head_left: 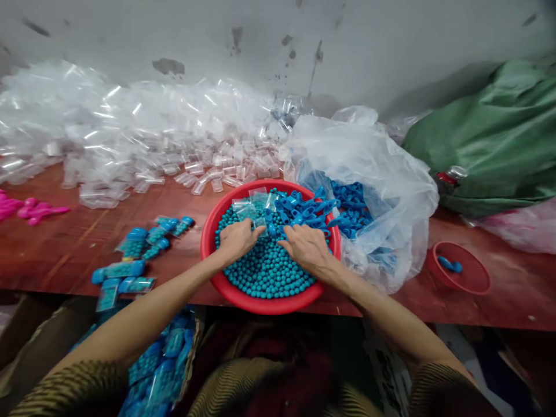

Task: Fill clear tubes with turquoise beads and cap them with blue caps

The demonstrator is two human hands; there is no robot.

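Both hands are over a red basin filled with small teal beads. At the basin's left side my left hand has its fingers curled and thumb pointing right, beside a few clear plastic tubes lying on the beads. Opposite it, my right hand is bent inward with closed fingers, close to a heap of blue plastic spouted caps. A blue piece sits between the hands. What either hand holds is hidden or too small to make out.
Clear tubes are piled along the wall. An open plastic bag holds more blue caps. Filled bead tubes lie at left above a box of them. Pink pieces, a small red basket and a green sack flank them.
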